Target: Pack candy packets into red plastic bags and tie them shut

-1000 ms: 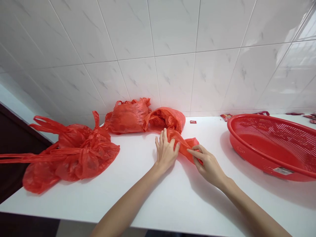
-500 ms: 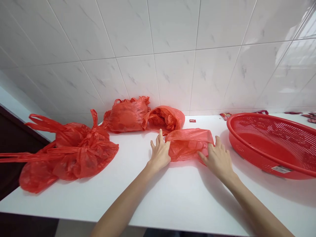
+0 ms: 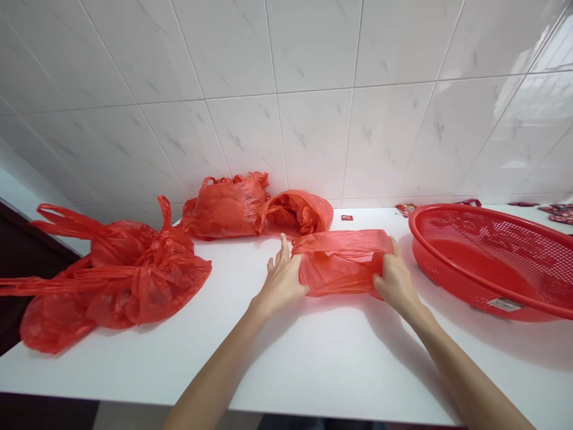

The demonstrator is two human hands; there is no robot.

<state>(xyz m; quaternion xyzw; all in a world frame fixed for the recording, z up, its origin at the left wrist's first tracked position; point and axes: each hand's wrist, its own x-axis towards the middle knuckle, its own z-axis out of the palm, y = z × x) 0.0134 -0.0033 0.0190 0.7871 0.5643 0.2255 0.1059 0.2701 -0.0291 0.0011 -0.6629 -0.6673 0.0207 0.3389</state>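
Note:
A thin red plastic bag (image 3: 340,275) is stretched between my two hands above the white table, its mouth spread towards me. My left hand (image 3: 280,278) has hold of the bag's left edge, with the index finger pointing up and away from it. At the opposite edge, the fingers of my right hand (image 3: 396,278) are closed round the plastic. Just behind lies another red bag (image 3: 316,209) on its side, with crumpled plastic in its opening.
Knotted red bags (image 3: 143,275) lie at the left. A full red bag (image 3: 230,206) rests against the tiled wall (image 3: 313,131). To the right stands a red perforated basket (image 3: 465,292). A small red packet (image 3: 347,218) and several wrappers (image 3: 557,212) lie along the back.
My right hand has closed on the bag's right edge, where its fingers were spread before. The bag is pulled wider and tauter, and my left hand has shifted slightly left.

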